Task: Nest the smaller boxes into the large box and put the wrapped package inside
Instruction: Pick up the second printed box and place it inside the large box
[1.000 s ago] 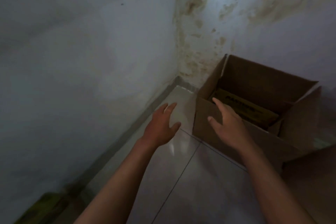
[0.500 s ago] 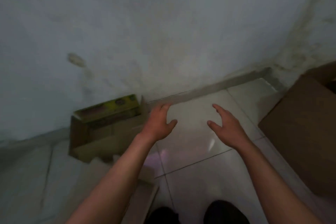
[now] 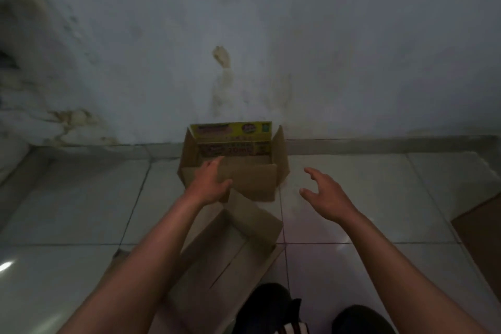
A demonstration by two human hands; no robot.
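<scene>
Left hand [image 3: 210, 184] over small box [image 3: 252, 184] near rim; right hand [image 3: 329, 196] open beside.

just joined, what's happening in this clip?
A person stands over two open cardboard boxes on a tiled floor by a stained wall. The left hand reaches to the near edge of the small box with yellow print; whether it has a grip yet is unclear. The right hand is open and empty, apart from the box on its right. A second open box lies nearer the feet. A larger box's corner shows at right.
</scene>
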